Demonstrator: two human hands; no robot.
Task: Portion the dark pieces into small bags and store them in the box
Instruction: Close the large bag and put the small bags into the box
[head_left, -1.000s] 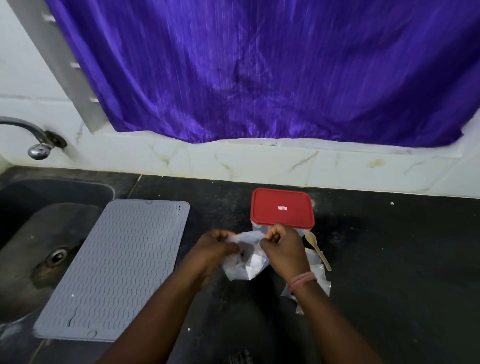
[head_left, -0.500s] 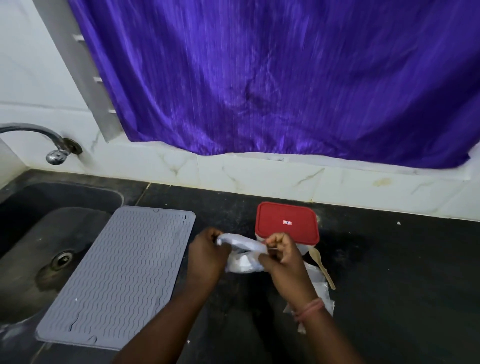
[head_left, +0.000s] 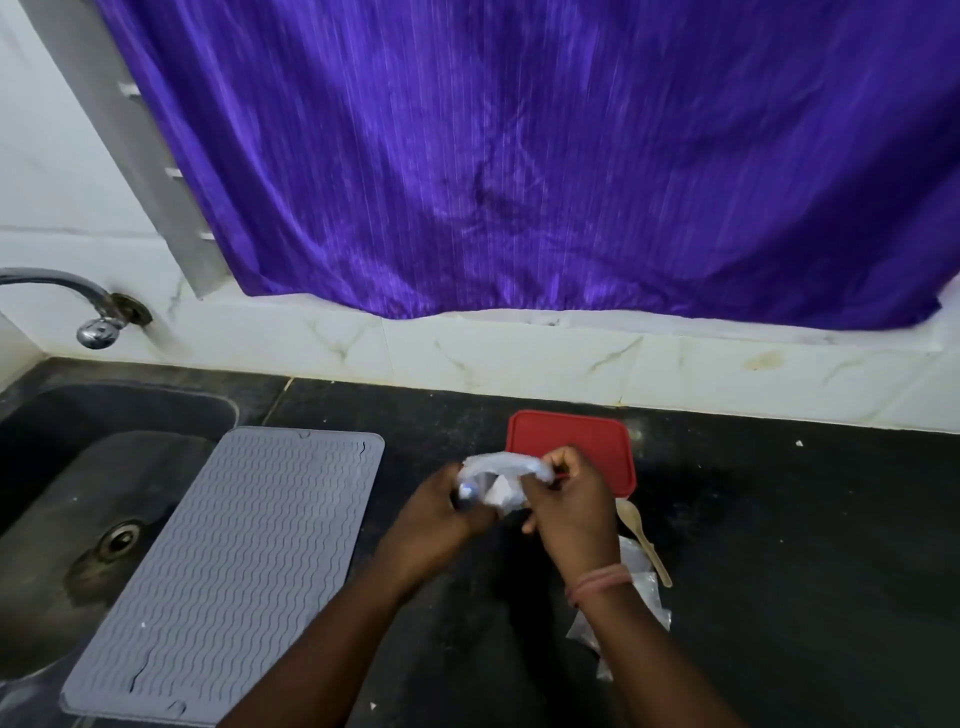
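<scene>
— Head view, looking down: both hands are up over the dark counter (head_left: 779, 519), just in front of the box (head_left: 582, 441) with the red lid. The left hand (head_left: 441, 512) has its fingers curled round one end of a small clear bag (head_left: 493, 475), and the right hand (head_left: 569, 493) pinches the other end.

— Is anything in it yet?

— Can't tell — the plastic is crumpled and blurred, and I see no dark pieces anywhere. My guess is the bag is being worked open or twisted shut.

— What would spoil it from here?

— If there are pieces inside, the mouth tipping downwards while it's bunched like that would spill them onto the black counter, where they'd be hard to spot. Pulling the two ends apart too sharply could also tear such thin plastic. And the box still has its lid on, so a filled bag has nowhere to go until one hand lets go to lift it.

— Which way does the bag lie?

— Stretched between the hands, long axis roughly left to right, arching slightly upward in the middle. Which end is the mouth, I can't say.

— The rest?

— A wooden spoon (head_left: 644, 540) lies just right of the right wrist, more clear bags (head_left: 647, 592) beside it, a grey ribbed mat (head_left: 234, 561) to the left by the sink (head_left: 78, 467).
</scene>
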